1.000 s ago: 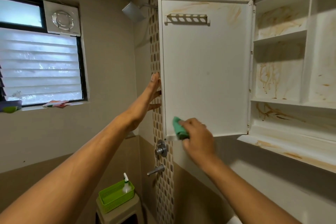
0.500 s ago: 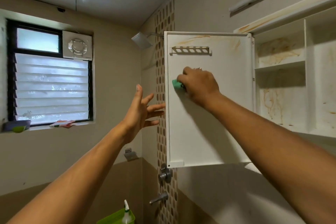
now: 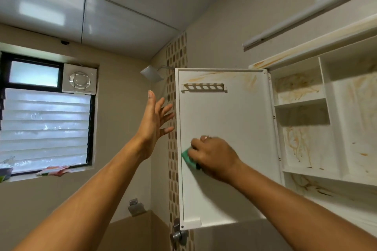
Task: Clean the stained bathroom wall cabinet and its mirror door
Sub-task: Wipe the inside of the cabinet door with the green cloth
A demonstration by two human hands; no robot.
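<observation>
The white wall cabinet (image 3: 306, 102) hangs at the right with brown-orange stains on its shelves and back. Its door (image 3: 234, 112) stands swung open to the left, inner white face toward me, with stains along the top and a small slotted rack (image 3: 204, 87). My right hand (image 3: 214, 157) grips a green sponge (image 3: 188, 157) and presses it against the door's lower left part. My left hand (image 3: 155, 122) is raised with fingers spread, its fingertips at the door's outer edge. The mirror side is hidden.
A shower head (image 3: 152, 73) sticks out behind the door's top corner. Taps (image 3: 177, 234) sit on the mosaic tile strip below the door. A louvred window (image 3: 44, 128) with an exhaust fan (image 3: 79, 80) is at the left. A tube light (image 3: 306, 16) runs above the cabinet.
My right hand with the sponge went from the door's bottom edge up to its upper left, then back down to the lower left. My left hand came off the door edge, fingers spread.
</observation>
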